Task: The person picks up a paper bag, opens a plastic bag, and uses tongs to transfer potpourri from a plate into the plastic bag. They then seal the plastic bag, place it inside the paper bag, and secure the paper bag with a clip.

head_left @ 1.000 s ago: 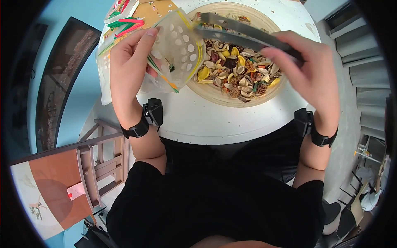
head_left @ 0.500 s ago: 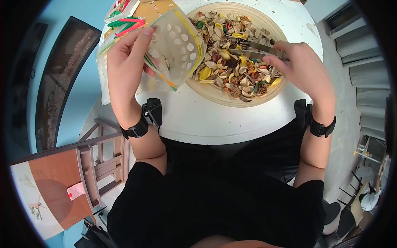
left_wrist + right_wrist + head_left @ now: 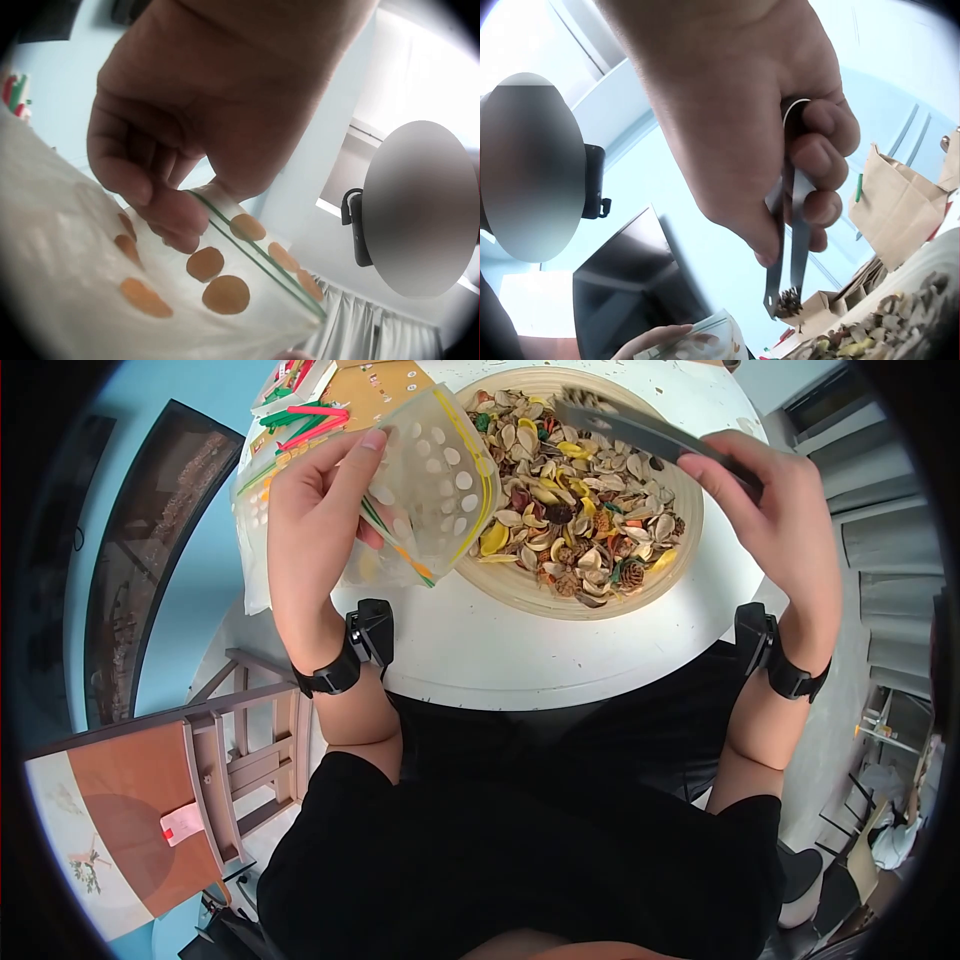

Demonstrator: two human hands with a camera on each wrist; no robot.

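Note:
My left hand pinches the edge of a clear zip bag with pale dots, its mouth toward the round plate. The left wrist view shows thumb and fingers at the green zip strip. My right hand grips metal tongs, raised over the plate. A small brown pine cone sits between the tongs' tips. Below lies potpourri of dried petals, pods and cones, spread on the round wooden plate.
Another dotted bag lies under my left hand. Red and green sticks are at the back left. The white table has a rounded front edge. Brown paper bags stand beyond the plate in the right wrist view.
The tongs moved from beside the bag's mouth down into the potpourri, then rose with a pine cone between the tips. My left hand and the bag stayed nearly still.

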